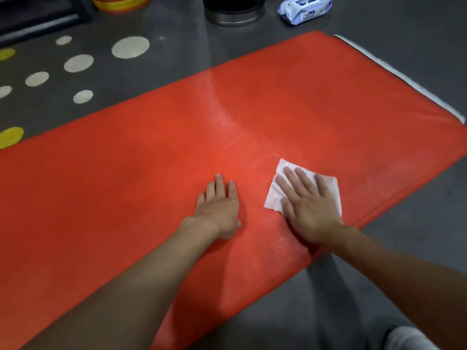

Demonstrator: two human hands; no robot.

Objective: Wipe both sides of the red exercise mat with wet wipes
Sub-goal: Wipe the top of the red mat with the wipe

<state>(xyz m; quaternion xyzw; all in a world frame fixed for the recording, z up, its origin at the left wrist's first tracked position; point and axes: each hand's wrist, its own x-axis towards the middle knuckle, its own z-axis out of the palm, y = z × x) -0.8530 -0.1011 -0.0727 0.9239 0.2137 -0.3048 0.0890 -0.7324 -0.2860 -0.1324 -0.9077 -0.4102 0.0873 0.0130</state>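
The red exercise mat [151,152] lies flat on the grey floor, running diagonally from lower left to upper right. A white wet wipe [274,195] is spread on the mat near its front edge. My right hand [309,202] presses flat on the wipe with straight, spread fingers. To its left, my left hand [218,208] rests flat on the bare mat, fingers straight. Wet streaks glisten on the mat around and above the wipe. A pale blue pack of wet wipes [304,8] sits on the floor beyond the mat's far end.
A dark cylindrical container with a metal base [232,11] stands at the top centre. White and yellow dots [130,47] mark the floor at left. A striped basket [121,2] is at top left. A white strip [394,69] edges the mat's far end.
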